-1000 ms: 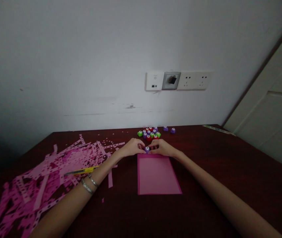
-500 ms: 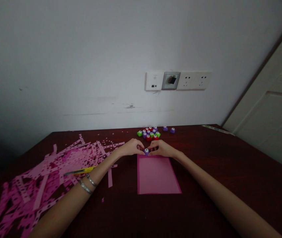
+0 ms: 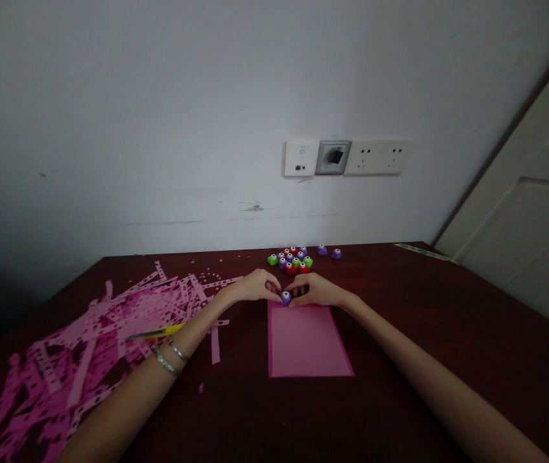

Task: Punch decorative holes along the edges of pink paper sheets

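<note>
Btwn L hand (image 3: 257, 285) & R hand (image 3: 320, 289), a small purple punch (image 3: 286, 298) sits at the far edge of the pink sheet (image 3: 309, 342), fingertips of both pinching its sides. Sheet lies nearer the body than the hands; no cut-outs visible in it, though its far edge is partly hidden. Hole-punched strips (image 3: 81, 373) heap left of L hand, already cut. More punches (image 3: 290, 269) sit beyond both.

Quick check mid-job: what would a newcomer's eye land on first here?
Probably the sprawling heap of pink paper strips on the left of the dark table. Next, the pink sheet near the middle, with the left hand and right hand around a small purple piece at its far edge. Beyond them sits a red, green and purple cluster.
</note>
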{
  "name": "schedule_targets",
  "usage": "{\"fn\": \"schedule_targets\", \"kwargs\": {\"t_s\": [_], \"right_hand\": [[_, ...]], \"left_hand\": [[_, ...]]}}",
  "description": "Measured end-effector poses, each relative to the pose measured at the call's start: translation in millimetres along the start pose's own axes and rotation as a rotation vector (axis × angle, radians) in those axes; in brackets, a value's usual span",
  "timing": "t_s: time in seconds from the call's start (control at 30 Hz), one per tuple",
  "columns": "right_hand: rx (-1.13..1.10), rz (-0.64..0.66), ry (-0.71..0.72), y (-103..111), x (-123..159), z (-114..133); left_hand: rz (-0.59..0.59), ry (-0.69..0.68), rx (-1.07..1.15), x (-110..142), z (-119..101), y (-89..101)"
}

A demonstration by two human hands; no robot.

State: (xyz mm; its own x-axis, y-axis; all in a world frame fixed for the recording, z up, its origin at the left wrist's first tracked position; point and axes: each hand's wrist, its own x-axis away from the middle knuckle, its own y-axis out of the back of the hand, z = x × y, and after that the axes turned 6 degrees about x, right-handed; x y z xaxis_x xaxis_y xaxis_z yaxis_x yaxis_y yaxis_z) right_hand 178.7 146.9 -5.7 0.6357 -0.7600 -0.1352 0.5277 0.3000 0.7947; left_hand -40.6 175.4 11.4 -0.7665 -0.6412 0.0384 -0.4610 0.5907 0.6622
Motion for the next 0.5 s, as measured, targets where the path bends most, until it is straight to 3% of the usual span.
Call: {"fn": "schedule_targets", "kwargs": {"t_s": [0.27, 0.37, 0.5], "right_hand": [[0.018, 0.006, -0.175, 48.5, 16.3, 14.7], [0.105, 0.032, -0.176, 46.3, 23.4, 22.4], [0.19, 0.065, -0.165, 27.7, 28.1, 26.9]], "left_hand": [[0.025, 0.098, -0.166, 18.0, -16.6, 26.6], [0.029, 0.106, -0.174, 24.5, -17.8, 18.3], [0.041, 0.112, -0.157, 28.6, -17.8, 0.5]]}}
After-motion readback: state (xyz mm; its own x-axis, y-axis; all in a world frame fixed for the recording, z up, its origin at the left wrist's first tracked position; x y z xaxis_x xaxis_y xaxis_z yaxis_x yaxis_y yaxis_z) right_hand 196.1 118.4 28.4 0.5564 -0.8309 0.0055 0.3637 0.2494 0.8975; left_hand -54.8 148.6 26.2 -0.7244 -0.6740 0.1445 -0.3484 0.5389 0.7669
